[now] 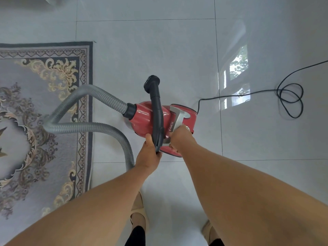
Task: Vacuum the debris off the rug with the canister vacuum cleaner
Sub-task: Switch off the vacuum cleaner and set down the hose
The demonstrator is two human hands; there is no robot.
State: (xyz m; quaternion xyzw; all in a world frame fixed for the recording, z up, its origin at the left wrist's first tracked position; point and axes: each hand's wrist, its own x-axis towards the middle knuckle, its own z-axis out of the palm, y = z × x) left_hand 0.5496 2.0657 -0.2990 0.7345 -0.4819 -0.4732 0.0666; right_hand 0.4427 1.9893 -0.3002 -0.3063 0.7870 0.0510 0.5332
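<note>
Rug point(40, 157) lies at the left on the tiled floor; we cannot make out any debris on it from here. Our red canister vacuum point(143, 118) is just right of the rug's edge, and its grey hose point(85, 126) loops leftward over the rug border. A black cord point(291, 100) runs off right in loose loops. Our left hand point(148, 157) grips the near end of the black wand point(156, 107), brush tip pointing far. Our right hand point(179, 137) is wrapped round the silver handle point(177, 114). We judge we are positioning the canister. We should set it steady, keep the cord slack, then swing the brush left onto the pile.
</note>
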